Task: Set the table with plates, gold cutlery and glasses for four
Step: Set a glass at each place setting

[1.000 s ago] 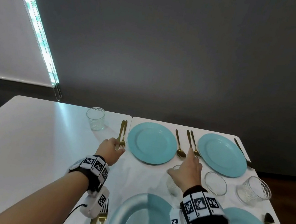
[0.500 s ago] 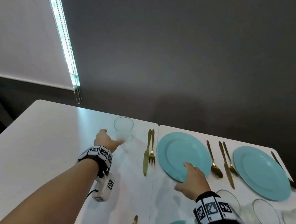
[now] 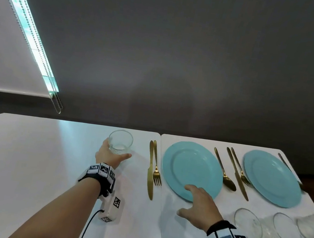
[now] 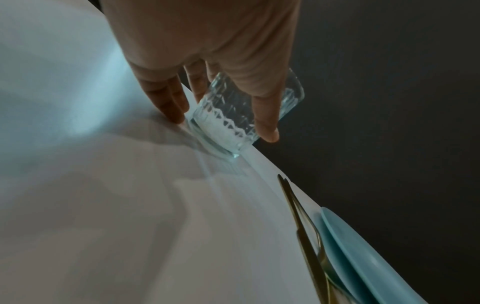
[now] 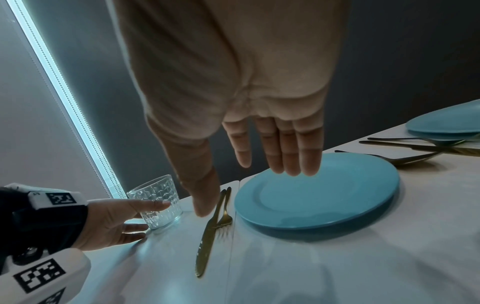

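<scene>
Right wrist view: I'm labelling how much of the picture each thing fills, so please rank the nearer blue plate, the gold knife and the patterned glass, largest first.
1. Nearer blue plate, clearly the largest.
2. Gold knife, long but thin.
3. Patterned glass, shorter than the knife but wider; its area is close, so second and third are unsure.

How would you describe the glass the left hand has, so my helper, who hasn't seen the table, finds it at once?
Start at the white table and go to its far edge, left of the seam. There a clear patterned glass stands upright, left of the gold knife and fork. Unlike the glasses clustered at the right, it stands alone, in the left hand.
</scene>
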The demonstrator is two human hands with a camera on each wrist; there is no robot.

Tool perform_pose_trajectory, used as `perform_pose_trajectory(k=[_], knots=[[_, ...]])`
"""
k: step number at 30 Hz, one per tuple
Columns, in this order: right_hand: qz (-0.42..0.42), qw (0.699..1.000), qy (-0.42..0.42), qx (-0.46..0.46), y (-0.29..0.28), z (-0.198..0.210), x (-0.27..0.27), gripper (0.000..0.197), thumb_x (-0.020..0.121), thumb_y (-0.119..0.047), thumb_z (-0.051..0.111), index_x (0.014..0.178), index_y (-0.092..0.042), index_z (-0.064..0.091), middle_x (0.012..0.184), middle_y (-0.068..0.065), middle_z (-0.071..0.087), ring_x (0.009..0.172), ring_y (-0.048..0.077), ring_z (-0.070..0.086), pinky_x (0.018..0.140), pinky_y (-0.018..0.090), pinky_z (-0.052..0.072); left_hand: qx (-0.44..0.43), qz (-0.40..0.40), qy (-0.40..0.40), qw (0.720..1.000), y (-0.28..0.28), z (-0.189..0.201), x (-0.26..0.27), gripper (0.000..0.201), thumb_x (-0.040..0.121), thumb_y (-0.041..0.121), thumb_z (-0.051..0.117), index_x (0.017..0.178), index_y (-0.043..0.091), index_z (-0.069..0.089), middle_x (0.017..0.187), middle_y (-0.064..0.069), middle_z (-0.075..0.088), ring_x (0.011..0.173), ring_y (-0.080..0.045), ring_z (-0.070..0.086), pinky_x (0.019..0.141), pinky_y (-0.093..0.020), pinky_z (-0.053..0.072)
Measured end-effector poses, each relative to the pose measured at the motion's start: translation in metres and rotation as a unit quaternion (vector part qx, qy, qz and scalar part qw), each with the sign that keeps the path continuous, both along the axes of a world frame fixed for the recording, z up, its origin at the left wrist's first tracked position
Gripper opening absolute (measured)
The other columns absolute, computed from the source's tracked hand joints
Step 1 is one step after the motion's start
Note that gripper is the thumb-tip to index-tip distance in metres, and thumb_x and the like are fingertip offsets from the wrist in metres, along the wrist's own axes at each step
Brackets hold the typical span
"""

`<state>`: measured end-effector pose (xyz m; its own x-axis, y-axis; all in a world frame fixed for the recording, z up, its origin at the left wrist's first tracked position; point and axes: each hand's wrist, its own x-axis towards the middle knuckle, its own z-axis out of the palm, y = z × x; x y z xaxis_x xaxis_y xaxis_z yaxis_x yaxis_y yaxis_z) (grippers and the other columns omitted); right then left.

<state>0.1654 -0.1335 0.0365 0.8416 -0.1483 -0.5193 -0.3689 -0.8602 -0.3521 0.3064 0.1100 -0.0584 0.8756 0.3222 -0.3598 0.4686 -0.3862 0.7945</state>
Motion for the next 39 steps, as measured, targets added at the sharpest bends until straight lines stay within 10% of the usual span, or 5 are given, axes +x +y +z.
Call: perform_pose_trajectory(k=[15, 19, 27, 31, 39], knots=[[-0.146, 0.965, -0.053, 0.213, -0.003, -0.001, 0.002, 0.084, 0.070, -0.047, 0.078, 0.140, -0.023, 0.037, 0.134, 0.004, 0.049, 0.115, 0.015, 0.051, 0.101, 0.031, 0.043, -0.036, -0.103, -0.098, 0.989, -0.083, 0.042, -0.078, 0.081, 0.044, 0.049, 0.077, 0.112, 0.018, 0.047, 0.100, -0.001, 0.040, 0.108, -0.026, 0.049, 0.093, -0.033, 0.049], [-0.156, 0.946, -0.050, 0.279, -0.007, -0.004, -0.010, 0.091, 0.068, -0.041, 0.081, 0.143, -0.021, 0.032, 0.135, 0.005, 0.048, 0.115, 0.017, 0.051, 0.097, 0.031, 0.044, -0.036, -0.157, -0.101, 0.982, -0.116, 0.057, -0.110, 0.078, 0.058, 0.032, 0.086, 0.122, 0.018, 0.045, 0.108, -0.001, 0.037, 0.102, -0.017, 0.047, 0.092, -0.021, 0.044], [-0.205, 0.895, -0.087, 0.387, -0.018, -0.017, -0.039, 0.088, 0.044, -0.031, 0.086, 0.121, -0.022, 0.044, 0.117, 0.007, 0.061, 0.111, 0.021, 0.059, 0.099, 0.037, 0.049, 0.053, -0.214, -0.149, 0.964, -0.142, 0.064, -0.164, 0.083, 0.055, 0.037, 0.084, 0.126, 0.017, 0.045, 0.092, 0.015, 0.030, 0.114, -0.019, 0.042, 0.103, -0.032, 0.043], [-0.197, 0.908, -0.103, 0.356, -0.025, -0.027, -0.049, 0.076, 0.034, -0.037, 0.088, 0.100, -0.030, 0.050, 0.108, 0.002, 0.065, 0.105, 0.020, 0.062, 0.097, 0.038, 0.051, 0.064, -0.243, -0.124, 0.960, -0.142, 0.063, -0.183, 0.096, 0.047, 0.051, 0.077, 0.130, 0.016, 0.043, 0.098, 0.013, 0.037, 0.117, -0.020, 0.040, 0.105, -0.031, 0.040], [-0.139, 0.956, -0.071, 0.250, -0.033, -0.049, -0.068, 0.083, 0.058, -0.028, 0.089, 0.129, -0.020, 0.047, 0.128, 0.005, 0.058, 0.112, 0.019, 0.057, 0.094, 0.024, 0.043, 0.260, -0.310, 0.004, 0.915, -0.113, 0.054, -0.193, 0.075, 0.081, 0.032, 0.066, 0.144, 0.016, 0.029, 0.145, -0.004, 0.038, 0.135, -0.026, 0.025, 0.111, -0.031, 0.028]])
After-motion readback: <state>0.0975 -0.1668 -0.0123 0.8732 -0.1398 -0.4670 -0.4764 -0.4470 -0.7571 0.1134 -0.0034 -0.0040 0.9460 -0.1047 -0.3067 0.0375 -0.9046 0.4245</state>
